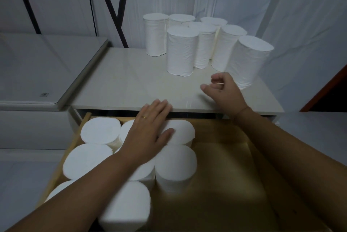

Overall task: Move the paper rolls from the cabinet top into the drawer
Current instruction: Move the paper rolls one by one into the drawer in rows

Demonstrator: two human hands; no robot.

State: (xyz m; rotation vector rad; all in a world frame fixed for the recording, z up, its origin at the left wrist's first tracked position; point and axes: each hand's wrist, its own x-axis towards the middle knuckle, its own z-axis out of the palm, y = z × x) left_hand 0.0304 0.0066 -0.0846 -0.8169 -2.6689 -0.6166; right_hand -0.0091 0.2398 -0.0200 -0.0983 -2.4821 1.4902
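Several white paper rolls [181,51] stand upright at the back right of the pale cabinet top [127,85]. Below it the wooden drawer [225,166] is pulled out, and several more rolls [175,164] stand upright in its left half. My left hand [148,132] lies flat with straight fingers on the rolls at the drawer's back, fingertips near the cabinet's front edge. My right hand [223,92] hovers over the cabinet top with loosely curled fingers, holding nothing, just left of the nearest roll [247,62].
The drawer's right half shows bare wooden floor. A grey-white lidded appliance [37,70] adjoins the cabinet on the left. White curtains hang behind, with black rods [112,6] leaning at the back. A dark red-framed opening [328,92] is at the right.
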